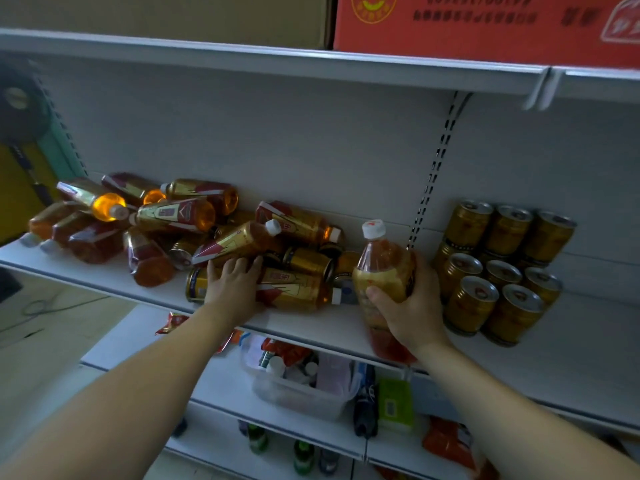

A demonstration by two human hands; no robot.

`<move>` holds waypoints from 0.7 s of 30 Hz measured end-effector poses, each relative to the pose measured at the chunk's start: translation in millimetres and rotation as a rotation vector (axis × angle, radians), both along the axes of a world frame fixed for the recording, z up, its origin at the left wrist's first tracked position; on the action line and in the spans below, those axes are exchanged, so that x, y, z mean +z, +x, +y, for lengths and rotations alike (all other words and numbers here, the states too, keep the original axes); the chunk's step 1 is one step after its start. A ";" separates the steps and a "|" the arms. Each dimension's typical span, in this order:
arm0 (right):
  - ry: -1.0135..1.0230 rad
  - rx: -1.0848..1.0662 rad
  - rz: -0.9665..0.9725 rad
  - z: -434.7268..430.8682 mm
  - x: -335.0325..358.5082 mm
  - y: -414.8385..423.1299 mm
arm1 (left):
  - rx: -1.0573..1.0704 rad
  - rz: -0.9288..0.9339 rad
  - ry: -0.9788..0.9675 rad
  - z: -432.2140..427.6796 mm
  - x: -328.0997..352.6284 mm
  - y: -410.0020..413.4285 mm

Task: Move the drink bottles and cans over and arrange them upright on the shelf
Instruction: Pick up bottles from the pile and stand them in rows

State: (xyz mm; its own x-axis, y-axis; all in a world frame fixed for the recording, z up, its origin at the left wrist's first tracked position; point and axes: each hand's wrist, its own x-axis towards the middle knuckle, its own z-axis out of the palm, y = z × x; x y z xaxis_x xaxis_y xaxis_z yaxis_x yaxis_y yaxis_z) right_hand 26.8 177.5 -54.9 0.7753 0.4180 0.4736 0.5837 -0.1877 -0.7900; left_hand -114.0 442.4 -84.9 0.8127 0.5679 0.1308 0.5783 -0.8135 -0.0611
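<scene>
Our right hand [412, 306] grips a full tea bottle [384, 271] mid-body, upright at the shelf [571, 362] edge, cans [498, 268] just right. Left hand [235, 285] rests open on the toppled pile [242, 244]. Bottle looks heavy, slick; hold at the label.

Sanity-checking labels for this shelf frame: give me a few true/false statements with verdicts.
1. The right hand holds a white-capped bottle upright. True.
2. The left hand is lifting a can clear of the shelf. False: it rests on the heap of lying bottles, lifting nothing.
3. The gold cans on the right stand upright. True.
4. The heap bottles stand in neat rows. False: they lie jumbled on their sides.
5. A red carton sits on the shelf above. True.
</scene>
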 end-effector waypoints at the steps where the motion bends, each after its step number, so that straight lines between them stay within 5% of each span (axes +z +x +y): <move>1: 0.002 -0.001 0.000 -1.3 0.1 0.1 | -0.012 0.001 0.003 1.9 1.9 1.5; 10: -0.031 -0.031 0.062 -5.7 -2.2 0.6 | -0.313 0.091 -0.059 -30.3 4.8 39.4; 15: 0.012 0.007 0.183 -17.5 0.4 2.5 | -0.304 0.055 -0.185 -29.7 11.5 49.2; 21: -0.013 0.029 0.158 -26.7 7.5 -1.0 | -0.284 -0.357 -0.514 -41.6 27.7 44.5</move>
